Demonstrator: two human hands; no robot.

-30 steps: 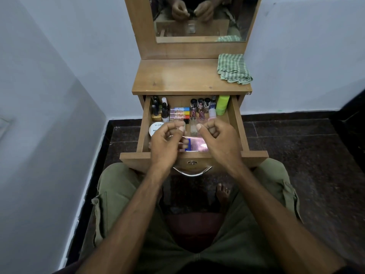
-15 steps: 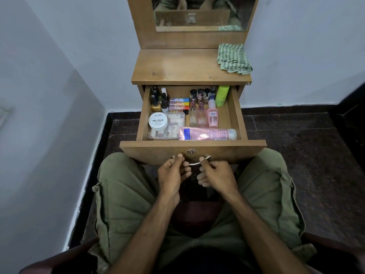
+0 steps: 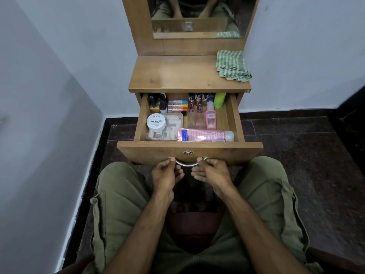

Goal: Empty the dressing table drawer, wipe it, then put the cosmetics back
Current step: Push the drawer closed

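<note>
Pale walls meet a dark tiled floor [image 3: 296,155] in the corner where a wooden dressing table stands, its mirror [image 3: 197,14] above a tabletop [image 3: 177,74] that carries a folded green checked cloth [image 3: 232,65] at its right rear. Below, the drawer [image 3: 189,148] is pulled out and full of cosmetics: a white nail polish jar [image 3: 156,121] on a clear box [image 3: 171,128] at front left, a pink tube [image 3: 203,135] lying along the front wall, a small pink bottle [image 3: 211,119] behind it, dark bottles [image 3: 158,102] at rear left, and a green bottle [image 3: 219,100] at rear right. On the drawer front, the left hand [image 3: 166,174] pinches the left end of the curved metal handle [image 3: 187,164], its grip closed on it, and the right hand [image 3: 212,172] curls on the right end likewise. Olive trousers [image 3: 118,204] cover the seated person's knees on either side.
</note>
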